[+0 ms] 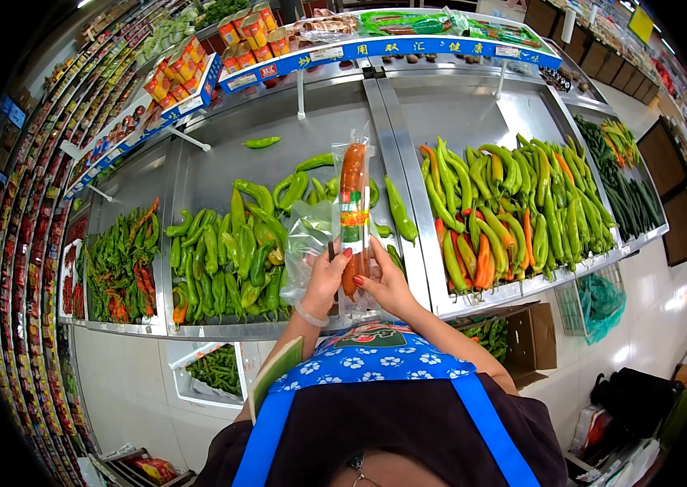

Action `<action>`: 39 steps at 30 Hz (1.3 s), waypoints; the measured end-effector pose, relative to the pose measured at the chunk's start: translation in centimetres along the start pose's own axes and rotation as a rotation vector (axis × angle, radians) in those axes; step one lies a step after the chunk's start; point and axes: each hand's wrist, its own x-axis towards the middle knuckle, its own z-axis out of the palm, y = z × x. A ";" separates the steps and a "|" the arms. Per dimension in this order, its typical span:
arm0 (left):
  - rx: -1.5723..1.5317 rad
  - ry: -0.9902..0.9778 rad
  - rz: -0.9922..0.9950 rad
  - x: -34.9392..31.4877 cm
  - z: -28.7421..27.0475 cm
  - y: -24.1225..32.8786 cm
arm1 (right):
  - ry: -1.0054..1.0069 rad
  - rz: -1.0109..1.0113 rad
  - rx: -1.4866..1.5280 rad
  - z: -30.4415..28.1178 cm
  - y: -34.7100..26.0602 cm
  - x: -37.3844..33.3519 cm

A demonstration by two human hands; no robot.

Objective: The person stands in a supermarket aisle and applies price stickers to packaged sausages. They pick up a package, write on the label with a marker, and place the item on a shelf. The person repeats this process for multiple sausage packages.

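Both my hands hold a reddish-brown sausage (352,174) in a clear vacuum pack with a printed label, upright in front of me over the pepper trays. My left hand (325,280) grips its lower left side, and a dark slim thing shows by the fingers. A crumpled clear plastic bag (308,243) hangs beside that hand; whether the fingers hold it is hard to tell. My right hand (386,282) closes on the pack's lower right side, thumb across the front. Behind the sausage lie green peppers (230,256) in a metal tray (205,162).
Long green and orange peppers (522,211) fill the right tray, leafy red-green peppers (123,264) the left one. A blue-edged shelf (392,47) above carries cans (254,32) and packed sausages. Below stand a white crate (197,390), a cardboard box (534,341) and a wire basket (575,304).
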 end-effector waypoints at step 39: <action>-0.008 -0.096 -0.044 0.7 -0.9 0.4 | 0.214 -0.165 -0.617 1.1 -0.9 -0.6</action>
